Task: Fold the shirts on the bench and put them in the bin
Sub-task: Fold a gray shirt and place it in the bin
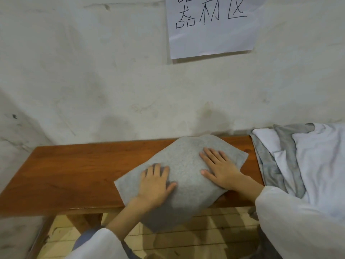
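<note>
Wooden bench [74, 165] carries a folded, speckled grey shirt [186, 165].

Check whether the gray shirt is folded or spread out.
Folded: the gray shirt lies as a compact square, overhanging the bench edge.

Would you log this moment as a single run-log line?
left hand: flat on folded grey shirt | right hand: flat on shirt | shirt: overhangs bench front edge
</note>
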{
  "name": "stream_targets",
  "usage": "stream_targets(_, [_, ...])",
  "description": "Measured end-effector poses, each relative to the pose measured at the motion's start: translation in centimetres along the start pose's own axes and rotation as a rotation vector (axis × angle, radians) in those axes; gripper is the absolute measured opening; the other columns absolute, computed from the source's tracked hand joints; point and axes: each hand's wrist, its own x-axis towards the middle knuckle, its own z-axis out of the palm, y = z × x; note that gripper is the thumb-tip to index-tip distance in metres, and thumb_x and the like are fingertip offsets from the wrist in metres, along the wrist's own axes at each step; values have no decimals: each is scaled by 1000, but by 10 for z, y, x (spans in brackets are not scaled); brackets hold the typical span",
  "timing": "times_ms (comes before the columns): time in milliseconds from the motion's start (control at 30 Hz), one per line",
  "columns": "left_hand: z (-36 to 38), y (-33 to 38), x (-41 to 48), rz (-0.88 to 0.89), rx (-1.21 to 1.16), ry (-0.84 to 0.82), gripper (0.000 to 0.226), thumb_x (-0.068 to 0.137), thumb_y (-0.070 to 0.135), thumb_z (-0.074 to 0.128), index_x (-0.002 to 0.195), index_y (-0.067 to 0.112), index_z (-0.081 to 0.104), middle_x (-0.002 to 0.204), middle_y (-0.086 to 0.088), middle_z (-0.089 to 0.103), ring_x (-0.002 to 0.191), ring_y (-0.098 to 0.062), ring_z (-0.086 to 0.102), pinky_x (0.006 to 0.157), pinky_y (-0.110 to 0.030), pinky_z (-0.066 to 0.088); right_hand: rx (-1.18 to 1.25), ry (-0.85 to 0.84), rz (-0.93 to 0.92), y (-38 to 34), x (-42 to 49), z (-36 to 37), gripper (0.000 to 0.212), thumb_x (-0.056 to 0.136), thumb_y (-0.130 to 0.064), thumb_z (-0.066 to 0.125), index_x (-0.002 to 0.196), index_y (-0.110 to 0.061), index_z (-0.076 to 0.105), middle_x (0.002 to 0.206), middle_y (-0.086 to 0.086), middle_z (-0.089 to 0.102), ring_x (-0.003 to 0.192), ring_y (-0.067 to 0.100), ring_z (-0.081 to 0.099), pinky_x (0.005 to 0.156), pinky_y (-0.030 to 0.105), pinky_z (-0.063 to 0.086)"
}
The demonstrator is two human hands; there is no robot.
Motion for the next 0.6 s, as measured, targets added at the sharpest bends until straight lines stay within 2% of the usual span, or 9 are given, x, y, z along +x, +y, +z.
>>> stream_targets(67, [-11,5,-3,-14,46,13,81,82,63,-5,146,23,27,150,-11,28,135,-30,28,107,-42,25,30,31,38,-15,-5,-4,88,79,-68,-13,151,-17,-7,156,3,-17,146,20,-12,116,37,-12])
stream_targets(133, [-18,5,10,-61,41,73,63,96,55,8,138,21,41,140,-10,41,126,-28,38,102,-41,30,142,154,192,-45,-12,-4,68,96,-48,13,151,-11,-2,159,8,-10,146,22,-11,116,36,-10])
stream_targets(200, [-16,5,30,-89,-13,160,72,92,55,3,134,18,48,132,-11,50,120,-29,45,98,-41,34,254,240,400,-78,-19,-1,67,100,-40,27,151,-10,-5,158,11,-11,146,25,-12,114,37,-11])
stream_targets(233, [-13,4,42,-62,-51,174,79,87,57,0,136,16,46,136,-13,49,125,-32,43,102,-44,32,304,253,489,-90,-20,3,69,100,-43,27,151,-9,-5,158,12,-11,146,26,-12,113,38,-13])
stream_targets(300, [-1,3,60,73,-99,115,91,80,64,-9,148,16,30,154,-10,29,143,-27,23,115,-45,14,346,268,587,-102,-17,16,76,97,-54,17,150,-4,-3,158,17,-6,146,29,-8,112,41,-14])
stream_targets(367, [9,2,66,162,-101,43,103,71,72,-28,152,21,12,160,-1,10,147,-17,3,117,-41,-4,320,294,605,-103,-14,25,87,87,-61,3,150,0,5,157,21,4,146,33,0,115,43,-13])
stream_targets(433, [13,4,62,137,-89,45,104,68,68,-36,152,24,6,160,2,3,147,-14,-3,114,-38,-13,279,288,569,-97,-12,29,93,82,-63,-3,149,0,4,157,21,3,146,33,0,116,43,-14])
stream_targets(500, [22,7,51,48,-113,56,97,75,64,-31,152,23,10,159,2,4,147,-17,1,114,-40,-11,222,235,497,-88,-11,31,92,80,-65,-8,149,-4,-7,158,17,-8,146,30,-10,115,42,-16])
stream_targets(600, [33,19,26,-78,-104,159,73,96,56,4,142,14,43,147,-10,42,135,-29,39,110,-50,21,174,199,335,-72,-13,30,92,82,-71,-7,149,-8,-12,157,13,-16,144,26,-18,116,42,-15])
